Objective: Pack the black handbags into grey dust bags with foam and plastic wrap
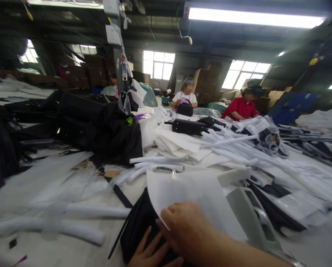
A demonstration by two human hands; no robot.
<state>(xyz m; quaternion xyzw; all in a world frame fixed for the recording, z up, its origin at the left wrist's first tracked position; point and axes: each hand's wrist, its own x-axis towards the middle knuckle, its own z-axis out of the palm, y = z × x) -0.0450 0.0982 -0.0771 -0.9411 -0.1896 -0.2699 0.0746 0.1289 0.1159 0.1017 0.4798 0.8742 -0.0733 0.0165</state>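
Observation:
Low in the view, a black fabric bag (135, 226) lies in front of me. My left hand (152, 250) rests on it with the fingers spread. Just to the right, my right hand (186, 226) is closed, its curled fingers gripping the edge of a white sheet (191, 189), which slants up over the bag. The lower ends of both hands are cut off or overlapped, and the right forearm hides part of the bag. Beside the sheet stands a grey plastic device (251, 211) with long slots; its kind is unclear.
White foam-like tubes (79, 228) lie at left, and more tubes (227, 144) spread at centre right. A large heap of black bags (96, 122) rises at left. Flat white sheets (177, 142) are stacked ahead. Two people (186, 98) work across the table, one in red (242, 107).

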